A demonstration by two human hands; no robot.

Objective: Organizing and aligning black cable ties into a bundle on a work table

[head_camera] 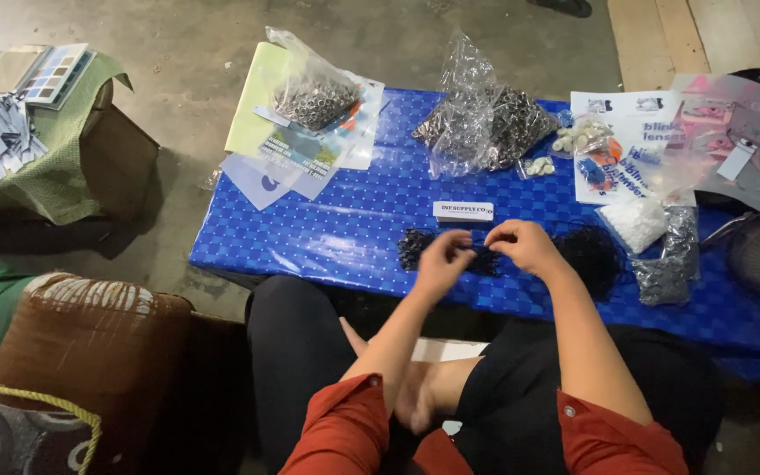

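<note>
Hands meet above the near edge of the blue chequered worktop [310, 220]: left hand [442, 261] and right hand [525, 246] pinch thin black cords [488, 260] from the dark bundle [417, 246]. Keeping fingers narrow should stop tangling.

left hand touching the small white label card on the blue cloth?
Apart. The head view shows a strip of blue cloth between the left hand and the white label card; the fingers sit at the black cords below it.
</note>
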